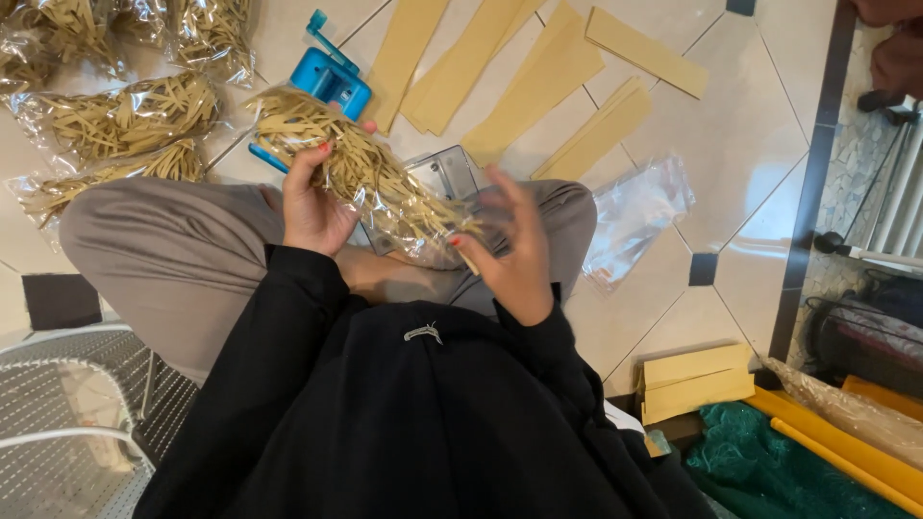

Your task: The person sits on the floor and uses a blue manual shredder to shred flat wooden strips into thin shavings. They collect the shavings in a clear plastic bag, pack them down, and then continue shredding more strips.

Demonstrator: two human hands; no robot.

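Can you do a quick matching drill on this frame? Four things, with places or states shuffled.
Things:
1. blue cutter
2. empty clear bag
3. bag of cut strips
4. flat tan sheets

Places or states:
A. lying on the tiles right of the knee
B. spread out on the floor ahead
C. held between left hand and right hand
D. on the floor just behind the held bag

Pairs: 1-D, 2-A, 3-C, 4-B
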